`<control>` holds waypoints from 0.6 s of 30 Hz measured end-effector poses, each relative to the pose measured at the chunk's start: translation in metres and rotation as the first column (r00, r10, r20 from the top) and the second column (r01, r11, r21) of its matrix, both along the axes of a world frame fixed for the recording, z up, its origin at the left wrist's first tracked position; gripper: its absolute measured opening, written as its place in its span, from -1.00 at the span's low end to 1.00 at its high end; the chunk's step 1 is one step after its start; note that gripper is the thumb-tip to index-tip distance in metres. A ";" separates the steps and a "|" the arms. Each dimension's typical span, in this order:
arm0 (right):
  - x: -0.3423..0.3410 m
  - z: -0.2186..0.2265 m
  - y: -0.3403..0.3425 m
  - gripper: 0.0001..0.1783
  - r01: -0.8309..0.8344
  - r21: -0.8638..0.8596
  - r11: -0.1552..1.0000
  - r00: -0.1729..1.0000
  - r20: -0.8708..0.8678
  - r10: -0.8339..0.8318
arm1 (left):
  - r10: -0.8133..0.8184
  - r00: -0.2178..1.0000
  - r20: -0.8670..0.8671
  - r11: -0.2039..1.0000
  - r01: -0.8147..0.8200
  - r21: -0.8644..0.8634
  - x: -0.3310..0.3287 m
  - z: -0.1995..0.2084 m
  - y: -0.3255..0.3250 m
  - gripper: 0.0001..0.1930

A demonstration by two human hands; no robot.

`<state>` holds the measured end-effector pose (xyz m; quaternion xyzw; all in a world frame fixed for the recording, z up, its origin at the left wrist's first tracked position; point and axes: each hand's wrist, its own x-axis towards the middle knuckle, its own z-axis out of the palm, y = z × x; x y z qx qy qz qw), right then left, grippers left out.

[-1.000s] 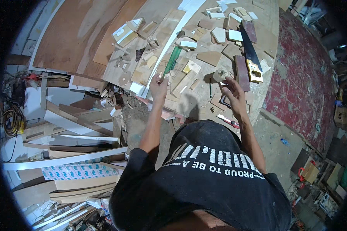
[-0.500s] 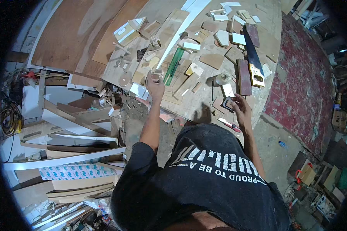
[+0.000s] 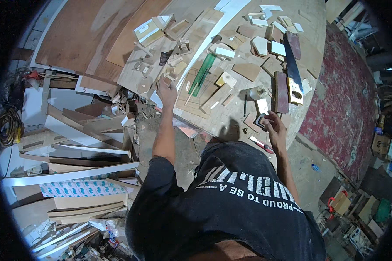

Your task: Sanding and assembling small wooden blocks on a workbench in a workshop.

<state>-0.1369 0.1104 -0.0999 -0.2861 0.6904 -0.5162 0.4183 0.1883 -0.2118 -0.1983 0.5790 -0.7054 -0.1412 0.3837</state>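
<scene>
Near the left front edge of the workbench, my left hand (image 3: pixel 167 94) is closed around a small wooden piece (image 3: pixel 167 81) whose exact shape is partly hidden by the fingers. It hovers over or rests among wood offcuts; I cannot tell which. My right hand (image 3: pixel 275 127) grips a small dark, curved object with a pale edge (image 3: pixel 261 120) at the front right of the bench; its kind is unclear. Close to that hand lie a white rectangular block (image 3: pixel 261 106), a round pale container (image 3: pixel 258 92) and a red-handled tool (image 3: pixel 264 147).
A handsaw (image 3: pixel 295 96) lies on the right beside a dark reddish board (image 3: pixel 281 92). A green tool (image 3: pixel 201 75) sits mid-bench among several wood blocks. Stacked boards and strips (image 3: pixel 69 179) fill the floor at left. Large plywood sheets (image 3: pixel 82 32) stand at the far left.
My left hand has moved left across the bench with the wooden piece. The right hand still holds the dark object in about the same place. The whole view has shifted slightly.
</scene>
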 end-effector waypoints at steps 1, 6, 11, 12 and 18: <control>0.002 0.001 -0.001 -0.52 0.003 0.003 1.000 1.000 0.001 -0.003 | -0.023 1.000 0.007 0.999 0.023 -0.025 0.002 0.001 -0.003 -0.40; 0.013 0.005 -0.007 -0.53 0.047 0.027 0.999 0.999 0.013 -0.048 | -0.059 0.992 0.115 0.998 0.060 -0.005 0.015 0.001 -0.018 -0.38; 0.021 0.004 -0.012 -0.52 0.047 0.049 0.998 0.999 -0.026 -0.046 | -0.086 0.972 0.218 0.994 0.097 -0.041 0.023 -0.003 -0.029 -0.37; 0.022 0.005 -0.013 -0.52 0.051 0.043 0.998 0.998 -0.028 -0.050 | -0.091 0.977 0.194 0.995 0.099 -0.031 0.024 -0.003 -0.030 -0.37; 0.026 0.002 -0.021 -0.50 0.059 0.048 0.997 0.998 -0.014 -0.059 | -0.086 0.984 0.156 0.995 0.077 0.059 0.026 -0.006 -0.029 -0.35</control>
